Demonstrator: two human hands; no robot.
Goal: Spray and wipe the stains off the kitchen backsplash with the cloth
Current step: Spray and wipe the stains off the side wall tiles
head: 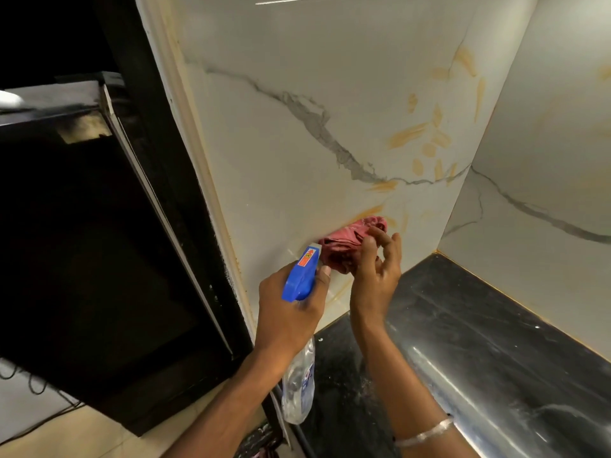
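Note:
My left hand (287, 312) grips a clear spray bottle (299, 391) by its blue trigger head (302, 276), nozzle aimed at the white marble-look backsplash (297, 153). My right hand (377, 269) presses a crumpled pink cloth (347, 239) against the lower backsplash, just right of the nozzle. Yellow-orange stains (426, 137) smear the wall above and to the right of the cloth, with fainter streaks (373, 211) right beside it.
A black stone countertop (479, 342) runs below, meeting a second marble-look wall (545, 160) in the corner at right. A black appliance (99, 242) stands to the left past the wall edge. Cables (33, 385) trail on the floor at lower left.

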